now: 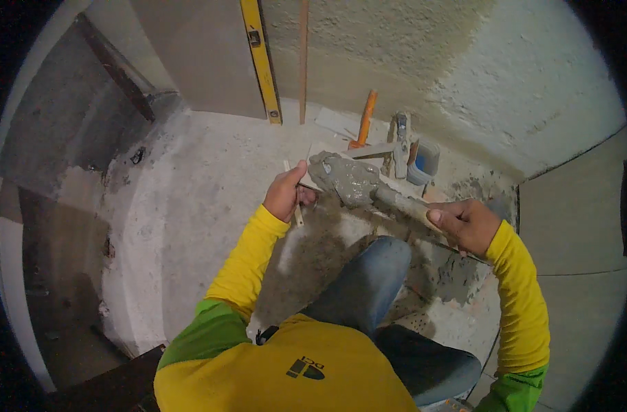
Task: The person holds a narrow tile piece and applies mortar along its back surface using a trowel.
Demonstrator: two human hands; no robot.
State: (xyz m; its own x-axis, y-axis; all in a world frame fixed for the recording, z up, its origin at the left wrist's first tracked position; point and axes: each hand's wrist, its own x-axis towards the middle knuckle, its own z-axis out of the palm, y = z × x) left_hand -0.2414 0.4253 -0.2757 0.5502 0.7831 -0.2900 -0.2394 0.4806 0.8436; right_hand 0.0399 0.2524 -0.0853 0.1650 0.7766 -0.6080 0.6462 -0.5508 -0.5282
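My left hand point(284, 195) grips the edge of a pale tile piece point(312, 180), thumb on top and fingers curled under it. Wet grey mortar point(351, 180) lies heaped over the tile piece. In my right hand point(466, 225) is a mortar-caked trowel point(408, 204); its handle end is inside my closed fingers. The trowel's blade reaches left into the mortar, which hides most of its shape. Just below my left hand a thin pale strip point(299, 215) shows, perhaps a rule.
Beyond my hands are an orange-handled tool point(367, 117), a mortar-smeared tool point(401, 147) and a plastic tub point(427, 161). A yellow spirit level point(260, 62) and a wooden stick point(303, 62) stand by the wall. Large tiles point(578, 206) cover the right side. My bent knee point(389, 254) is close below.
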